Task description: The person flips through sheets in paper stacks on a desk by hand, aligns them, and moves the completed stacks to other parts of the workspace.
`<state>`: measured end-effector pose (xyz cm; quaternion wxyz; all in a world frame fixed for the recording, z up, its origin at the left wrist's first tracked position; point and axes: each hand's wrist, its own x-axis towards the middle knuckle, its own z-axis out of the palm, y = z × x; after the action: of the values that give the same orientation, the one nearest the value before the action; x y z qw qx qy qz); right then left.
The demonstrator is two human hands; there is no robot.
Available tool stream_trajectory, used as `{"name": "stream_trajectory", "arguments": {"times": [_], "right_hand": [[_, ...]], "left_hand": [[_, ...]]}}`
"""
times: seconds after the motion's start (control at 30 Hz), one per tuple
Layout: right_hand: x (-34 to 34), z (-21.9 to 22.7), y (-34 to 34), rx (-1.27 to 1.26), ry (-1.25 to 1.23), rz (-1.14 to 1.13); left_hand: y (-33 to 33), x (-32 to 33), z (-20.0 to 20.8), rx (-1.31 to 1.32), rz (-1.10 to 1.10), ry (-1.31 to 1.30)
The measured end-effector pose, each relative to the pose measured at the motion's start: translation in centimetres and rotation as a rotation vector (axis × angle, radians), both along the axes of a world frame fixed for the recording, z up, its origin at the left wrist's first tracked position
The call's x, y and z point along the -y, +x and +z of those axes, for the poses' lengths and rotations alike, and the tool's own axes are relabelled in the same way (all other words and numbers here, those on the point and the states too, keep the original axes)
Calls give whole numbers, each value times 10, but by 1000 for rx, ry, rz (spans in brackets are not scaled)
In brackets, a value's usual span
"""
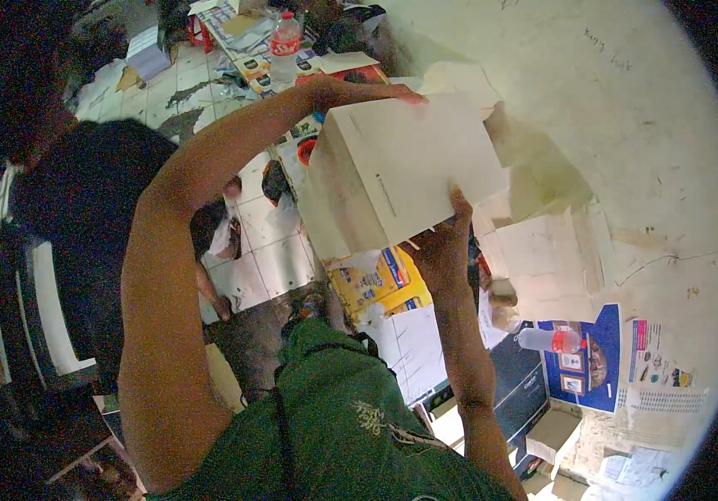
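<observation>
A large off-white box (426, 159) is raised in front of me, tilted, with a thin line of small print on one face. My left hand (367, 93) holds its far upper edge, the arm arching over from the left; most of its fingers are hidden behind the box. At the near lower edge my right hand (442, 238) grips the box, with the thumb lying on the printed face and the other fingers out of sight below.
Yellow packs (380, 284) lie below the box. A bottle with a red label (285, 46) stands on the table at the back; another bottle (551, 340) is at the right, near a blue poster (605, 359). A person in dark clothing (91, 225) is at my left. A stained wall (643, 150) rises on the right.
</observation>
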<state>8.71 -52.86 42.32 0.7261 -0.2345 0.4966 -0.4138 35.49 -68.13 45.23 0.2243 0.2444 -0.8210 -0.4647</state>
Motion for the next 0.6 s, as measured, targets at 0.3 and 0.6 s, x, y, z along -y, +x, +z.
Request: {"name": "stream_trajectory", "arguments": {"times": [0.3, 0.6], "right_hand": [[5, -29, -4, 14, -13, 26], [19, -58, -95, -678, -293, 378]], "left_hand": [[-15, 15, -46, -234, 460, 4], [3, 47, -81, -279, 357, 236]]}}
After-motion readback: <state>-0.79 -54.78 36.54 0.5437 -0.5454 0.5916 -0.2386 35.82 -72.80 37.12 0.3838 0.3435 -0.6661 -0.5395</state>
